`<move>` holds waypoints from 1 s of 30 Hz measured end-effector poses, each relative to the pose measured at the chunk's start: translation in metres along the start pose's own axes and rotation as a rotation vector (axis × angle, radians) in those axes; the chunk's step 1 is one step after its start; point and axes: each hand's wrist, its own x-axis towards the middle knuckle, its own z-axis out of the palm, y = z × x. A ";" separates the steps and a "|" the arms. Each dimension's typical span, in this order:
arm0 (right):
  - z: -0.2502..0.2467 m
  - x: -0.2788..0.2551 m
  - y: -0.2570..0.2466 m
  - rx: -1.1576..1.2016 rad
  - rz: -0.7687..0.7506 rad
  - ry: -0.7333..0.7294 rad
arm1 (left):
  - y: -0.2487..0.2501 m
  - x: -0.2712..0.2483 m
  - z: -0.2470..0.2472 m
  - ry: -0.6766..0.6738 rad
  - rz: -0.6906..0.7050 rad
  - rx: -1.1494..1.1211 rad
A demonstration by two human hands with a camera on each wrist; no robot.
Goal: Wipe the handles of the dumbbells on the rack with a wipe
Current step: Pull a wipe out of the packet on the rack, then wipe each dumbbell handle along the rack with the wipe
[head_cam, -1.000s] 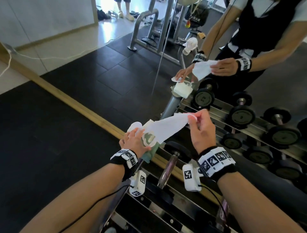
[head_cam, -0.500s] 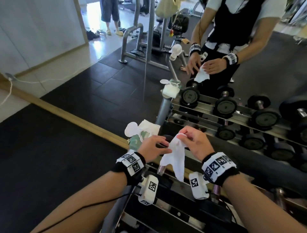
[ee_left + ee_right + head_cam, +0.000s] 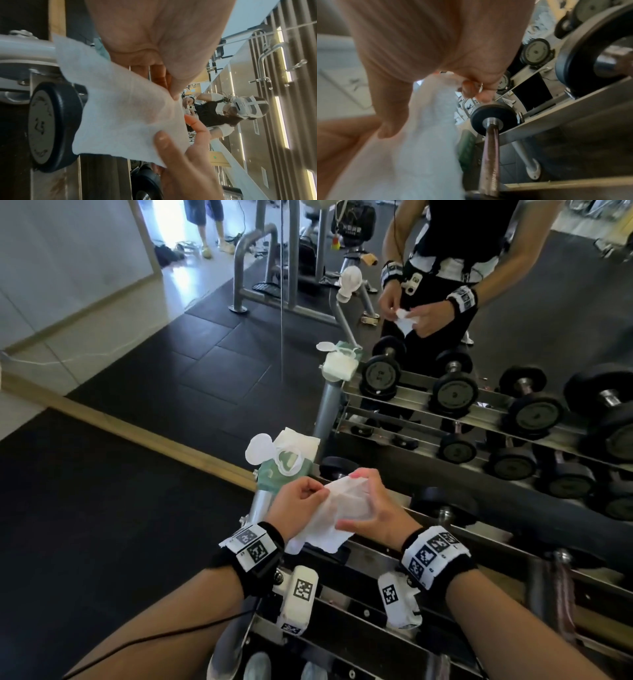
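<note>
— Rack (image 3: pixel 346 604) of steel rails right below the wrists, black rubber flooring (image 3: pixel 102 525) to the left, wooden strip (image 3: pixel 144 436) along the base of a mirror beyond.

— And on the rails?

— Dumbbell (image 3: pixel 489 142) directly under the right wrist, bare metal handle running away from the camera to a black end plate. More dumbbells (image 3: pixel 534 412) on tiers further right, black heads, steel handles.

— Where is the wipe?

— Held in the air above the front rail, between both hands, touching no handle. White wipe (image 3: pixel 329 518) partly folded, lower edge hanging loose towards the left wrist.

— Grip of the left hand?

— Left hand (image 3: pixel 298 505) curled, thumb and fingertips pinching the wipe's upper left edge; seen plainly from the left wrist, sheet (image 3: pixel 123 111) spread below the thumb.

— And the right hand?

— Right hand (image 3: pixel 380 508) wrapped round the right side of the wipe, thumb pressed on the lower part, fingers curled over the top edge.

— Anything just behind the hands?

— Green wipes pack (image 3: pixel 284 467) on top of the rack's post, round white lid flipped open, a sheet poking out.

— Further off?

— Mirror reflection: same pack, same rack, person in black top holding a wipe with both hands. Grey machine frame (image 3: pixel 260 268) and pale floor at far back.
</note>
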 end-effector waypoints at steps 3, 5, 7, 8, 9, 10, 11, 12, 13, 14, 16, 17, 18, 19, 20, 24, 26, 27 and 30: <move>0.008 -0.001 0.002 -0.272 -0.010 0.004 | -0.004 -0.008 -0.007 0.045 -0.041 -0.079; 0.015 0.000 0.001 -0.337 0.028 0.013 | -0.005 -0.014 -0.013 0.038 -0.085 -0.179; 0.018 0.000 0.001 -0.290 0.043 0.044 | -0.006 -0.019 -0.020 0.000 -0.096 -0.258; 0.020 0.000 0.001 -0.248 0.028 0.070 | -0.007 -0.020 -0.024 -0.018 -0.088 -0.252; 0.021 -0.001 0.000 -0.197 0.008 0.099 | -0.009 -0.021 -0.026 -0.031 -0.078 -0.220; 0.021 -0.002 -0.001 -0.146 -0.018 0.124 | -0.011 -0.021 -0.028 -0.036 -0.070 -0.183; 0.021 -0.003 -0.002 -0.108 -0.038 0.141 | -0.013 -0.020 -0.029 -0.034 -0.065 -0.151; 0.022 -0.004 -0.001 -0.074 -0.051 0.141 | -0.016 -0.019 -0.029 -0.024 -0.057 -0.116; 0.022 -0.005 0.000 -0.039 -0.052 0.130 | -0.019 -0.018 -0.029 -0.006 -0.047 -0.072; 0.022 -0.006 0.002 -0.011 -0.045 0.110 | -0.023 -0.017 -0.028 0.019 -0.038 -0.029; 0.021 -0.006 0.009 0.044 -0.017 0.090 | -0.032 -0.018 -0.023 0.075 -0.045 0.019; 0.019 -0.006 0.012 0.078 -0.001 0.098 | -0.036 -0.019 -0.021 0.098 -0.052 0.040; 0.016 -0.006 0.014 0.114 0.011 0.119 | -0.040 -0.020 -0.018 0.118 -0.057 0.061; 0.012 -0.004 0.016 0.150 0.022 0.143 | -0.045 -0.022 -0.015 0.136 -0.061 0.076; 0.007 -0.001 0.016 0.185 0.027 0.172 | -0.049 -0.023 -0.012 0.153 -0.062 0.083; -0.019 0.019 0.016 0.216 -0.057 0.271 | -0.065 -0.026 0.001 0.213 -0.075 0.098; -0.030 0.032 0.015 0.145 -0.090 0.270 | -0.069 -0.026 0.007 0.236 -0.080 0.131; -0.033 0.040 0.016 0.096 -0.092 0.261 | -0.070 -0.024 0.010 0.253 -0.080 0.149; -0.037 0.062 0.021 -0.033 -0.131 0.240 | -0.074 -0.021 0.015 0.314 -0.083 0.208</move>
